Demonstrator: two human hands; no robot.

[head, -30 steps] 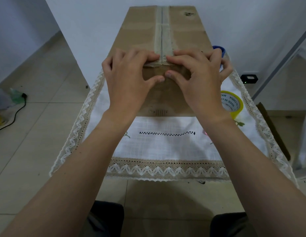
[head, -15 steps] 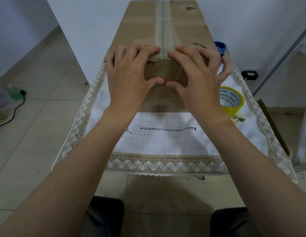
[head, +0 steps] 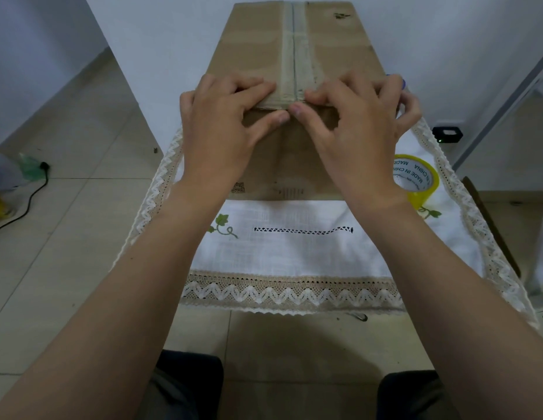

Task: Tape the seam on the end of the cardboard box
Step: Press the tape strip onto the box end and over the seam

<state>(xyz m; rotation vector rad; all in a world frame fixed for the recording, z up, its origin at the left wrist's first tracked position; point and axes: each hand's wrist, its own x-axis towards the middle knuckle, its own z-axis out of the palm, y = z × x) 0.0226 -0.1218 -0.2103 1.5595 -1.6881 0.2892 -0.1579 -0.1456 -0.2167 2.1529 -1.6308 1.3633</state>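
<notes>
A long cardboard box point(head: 294, 40) lies on the table with its end face toward me. A strip of old pale tape runs along the top seam point(head: 293, 56). My left hand point(head: 221, 125) and my right hand point(head: 358, 128) grip the near top edge on either side of the seam. Their fingers curl down onto the top panel. Both thumbs press the end face just under the edge, tips almost touching at the middle. A yellow roll of tape point(head: 415, 177) lies flat on the cloth right of the box, partly hidden by my right wrist.
A white lace-edged tablecloth point(head: 294, 247) covers the small table. A blue object point(head: 397, 78) peeks out behind my right hand. A black device point(head: 447, 134) sits at the wall on the right. A cable point(head: 30, 195) lies on the tiled floor at left.
Both thumbs have slid up the end face to just below the top edge, and my fingers have bent more sharply onto the top panel. The box has stayed in place.
</notes>
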